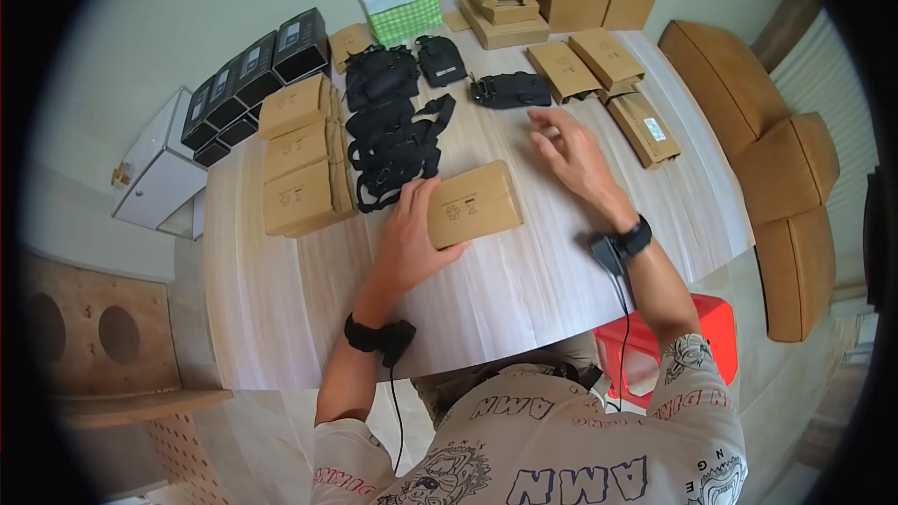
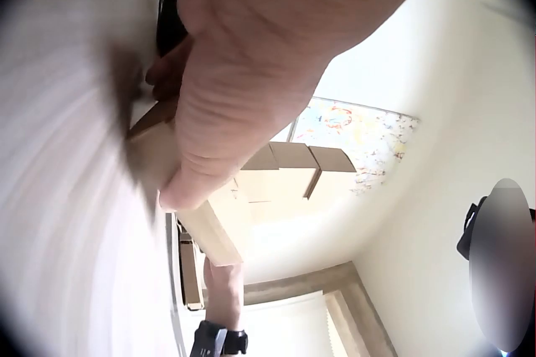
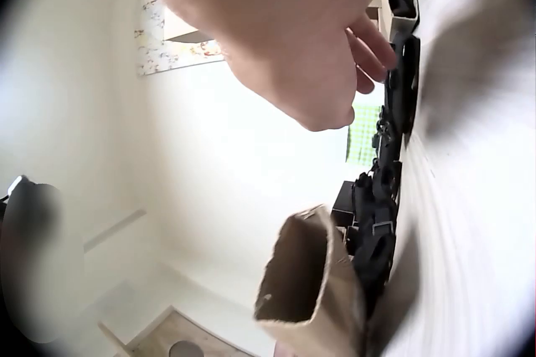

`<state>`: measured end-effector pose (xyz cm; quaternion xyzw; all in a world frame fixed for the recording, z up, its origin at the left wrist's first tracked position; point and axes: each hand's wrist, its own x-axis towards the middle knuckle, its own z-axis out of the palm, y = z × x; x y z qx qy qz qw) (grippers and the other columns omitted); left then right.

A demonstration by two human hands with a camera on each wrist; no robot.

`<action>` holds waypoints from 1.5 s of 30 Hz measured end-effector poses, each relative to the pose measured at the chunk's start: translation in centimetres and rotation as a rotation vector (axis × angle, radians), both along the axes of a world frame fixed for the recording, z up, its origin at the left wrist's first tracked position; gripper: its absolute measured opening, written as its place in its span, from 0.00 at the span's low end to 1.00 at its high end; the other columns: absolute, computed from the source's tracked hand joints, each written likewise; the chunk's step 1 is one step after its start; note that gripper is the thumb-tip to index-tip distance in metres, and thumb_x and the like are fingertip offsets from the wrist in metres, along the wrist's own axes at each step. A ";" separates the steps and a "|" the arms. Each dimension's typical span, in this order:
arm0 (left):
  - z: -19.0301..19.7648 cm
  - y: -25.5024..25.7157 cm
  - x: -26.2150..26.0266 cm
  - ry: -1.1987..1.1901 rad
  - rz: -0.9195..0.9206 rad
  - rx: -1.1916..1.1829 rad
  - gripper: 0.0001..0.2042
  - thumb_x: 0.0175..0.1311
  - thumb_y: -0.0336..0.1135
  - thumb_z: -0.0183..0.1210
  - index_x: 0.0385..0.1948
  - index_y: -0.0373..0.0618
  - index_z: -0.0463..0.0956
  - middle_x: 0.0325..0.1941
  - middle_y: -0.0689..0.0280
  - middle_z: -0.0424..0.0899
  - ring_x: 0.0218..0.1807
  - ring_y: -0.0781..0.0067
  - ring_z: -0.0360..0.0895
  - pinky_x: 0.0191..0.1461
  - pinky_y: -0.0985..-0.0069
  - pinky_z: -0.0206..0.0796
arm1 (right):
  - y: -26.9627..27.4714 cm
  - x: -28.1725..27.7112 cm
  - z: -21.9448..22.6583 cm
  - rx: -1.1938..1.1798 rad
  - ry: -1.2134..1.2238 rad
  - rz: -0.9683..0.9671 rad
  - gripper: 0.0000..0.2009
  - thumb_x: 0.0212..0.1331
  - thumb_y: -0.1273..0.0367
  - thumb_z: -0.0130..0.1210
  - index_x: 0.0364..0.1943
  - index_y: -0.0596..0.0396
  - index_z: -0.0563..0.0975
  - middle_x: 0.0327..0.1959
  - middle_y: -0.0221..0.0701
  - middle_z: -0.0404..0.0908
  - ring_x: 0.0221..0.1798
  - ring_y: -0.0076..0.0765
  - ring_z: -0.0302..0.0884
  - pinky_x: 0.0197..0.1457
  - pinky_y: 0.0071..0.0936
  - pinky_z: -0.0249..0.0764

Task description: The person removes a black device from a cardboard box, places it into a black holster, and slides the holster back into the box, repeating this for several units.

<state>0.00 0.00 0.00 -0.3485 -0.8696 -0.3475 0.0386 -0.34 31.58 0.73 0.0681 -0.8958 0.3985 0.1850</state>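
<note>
A cardboard box (image 1: 475,205) stands near the middle of the table, its left end held between the thumb and fingers of the left hand (image 1: 412,241). In the right wrist view the near end of this box (image 3: 311,290) is open and looks dark inside. My right hand (image 1: 577,161) is raised to the right of the box, fingers loosely bent, with nothing in it. Beyond its fingertips lies a black strapped pouch (image 1: 511,90). Black straps (image 1: 398,154) lie just behind the left hand. The left wrist view shows the left hand (image 2: 243,81) against the box (image 2: 209,231).
Stacked cardboard boxes (image 1: 301,154) and black boxes (image 1: 253,72) line the table's left side. More black pouches (image 1: 382,77) and a green checked basket (image 1: 400,7) stand farther back. Several cardboard boxes (image 1: 563,72) lie at the right rear; a brown sofa (image 1: 748,122) is beyond the table.
</note>
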 end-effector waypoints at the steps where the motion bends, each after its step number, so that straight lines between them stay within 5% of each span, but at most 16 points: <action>1: 0.1 0.0 0.2 -0.002 -0.022 0.000 0.46 0.49 0.35 0.79 0.73 0.37 0.63 0.68 0.49 0.71 0.67 0.42 0.75 0.69 0.56 0.72 | 0.6 -0.7 -0.6 0.164 0.191 -0.029 0.19 0.71 0.69 0.60 0.63 0.60 0.78 0.56 0.46 0.84 0.59 0.52 0.82 0.66 0.42 0.77; 2: 0.1 0.1 0.2 -0.007 -0.011 0.040 0.47 0.48 0.33 0.79 0.73 0.38 0.62 0.69 0.48 0.70 0.69 0.42 0.74 0.70 0.56 0.71 | 0.7 -1.6 -0.4 0.195 0.216 -0.034 0.20 0.69 0.67 0.60 0.62 0.61 0.78 0.60 0.50 0.82 0.66 0.61 0.77 0.71 0.47 0.73; 8: -0.5 0.3 -0.2 0.039 -0.064 0.158 0.49 0.46 0.26 0.78 0.75 0.41 0.60 0.73 0.51 0.66 0.72 0.46 0.71 0.75 0.56 0.67 | 2.1 -10.2 -3.1 0.534 0.386 -0.128 0.20 0.68 0.67 0.62 0.59 0.64 0.79 0.62 0.49 0.81 0.66 0.58 0.76 0.71 0.46 0.72; 10: -0.8 0.1 -0.4 0.041 -0.068 0.205 0.49 0.46 0.25 0.78 0.75 0.42 0.60 0.73 0.52 0.66 0.73 0.49 0.71 0.75 0.56 0.66 | 2.4 -10.5 -3.2 0.531 0.279 -0.100 0.19 0.67 0.66 0.64 0.58 0.63 0.80 0.60 0.48 0.81 0.64 0.58 0.76 0.69 0.47 0.72; 13: -1.6 -0.1 -0.8 -0.120 -0.120 0.349 0.48 0.49 0.25 0.77 0.76 0.42 0.60 0.74 0.54 0.66 0.76 0.55 0.69 0.78 0.57 0.64 | 2.2 -9.1 -2.1 0.497 0.168 -0.070 0.21 0.63 0.61 0.69 0.54 0.61 0.81 0.54 0.46 0.81 0.60 0.57 0.77 0.66 0.47 0.73; 16: -1.1 -0.2 -0.7 -0.153 -0.164 0.328 0.50 0.49 0.30 0.80 0.76 0.41 0.58 0.74 0.50 0.66 0.76 0.47 0.67 0.79 0.57 0.61 | 2.2 -5.7 -1.1 0.438 0.005 0.007 0.28 0.56 0.56 0.75 0.54 0.60 0.80 0.54 0.47 0.79 0.60 0.57 0.77 0.64 0.46 0.74; 25: -0.4 -0.2 -0.3 -0.041 -0.124 0.114 0.49 0.52 0.32 0.79 0.77 0.38 0.58 0.75 0.48 0.68 0.76 0.47 0.67 0.79 0.58 0.60 | 1.2 1.0 1.0 0.137 -0.325 0.114 0.34 0.56 0.59 0.77 0.62 0.60 0.74 0.58 0.45 0.81 0.57 0.53 0.81 0.62 0.44 0.77; 28: -0.3 -0.3 -0.5 -0.071 -0.117 0.121 0.48 0.53 0.32 0.78 0.77 0.38 0.57 0.75 0.46 0.66 0.76 0.41 0.65 0.79 0.54 0.60 | 0.9 1.0 0.4 0.206 -0.069 0.104 0.33 0.56 0.61 0.77 0.63 0.60 0.74 0.57 0.44 0.80 0.58 0.54 0.80 0.62 0.44 0.76; 38: -0.2 -0.6 -0.8 -0.109 -0.124 0.297 0.47 0.52 0.27 0.75 0.77 0.38 0.58 0.72 0.50 0.68 0.74 0.48 0.68 0.78 0.58 0.61 | 0.4 1.6 1.3 0.230 -0.085 0.160 0.30 0.57 0.67 0.75 0.64 0.57 0.76 0.55 0.43 0.81 0.57 0.52 0.81 0.62 0.43 0.77; 41: 0.0 -0.8 -1.0 -0.041 -0.111 0.250 0.47 0.52 0.26 0.75 0.78 0.39 0.59 0.73 0.51 0.68 0.74 0.50 0.68 0.77 0.59 0.62 | 1.7 1.5 1.9 0.079 -0.305 0.162 0.27 0.58 0.67 0.75 0.61 0.58 0.77 0.50 0.37 0.86 0.49 0.44 0.86 0.56 0.36 0.80; 43: 0.0 -0.9 -1.1 0.005 -0.099 0.211 0.48 0.52 0.25 0.74 0.78 0.40 0.59 0.73 0.52 0.68 0.75 0.52 0.68 0.77 0.60 0.62 | 2.9 1.2 2.0 -0.359 -0.351 0.276 0.24 0.61 0.67 0.75 0.59 0.57 0.79 0.48 0.31 0.88 0.46 0.29 0.85 0.55 0.28 0.80; 45: -0.2 -1.1 -1.1 0.051 -0.033 0.113 0.47 0.52 0.27 0.73 0.78 0.39 0.59 0.72 0.50 0.69 0.73 0.47 0.69 0.77 0.59 0.62 | 3.5 1.4 2.9 -0.473 -0.365 0.269 0.22 0.62 0.67 0.74 0.58 0.57 0.80 0.50 0.27 0.86 0.49 0.21 0.82 0.56 0.23 0.78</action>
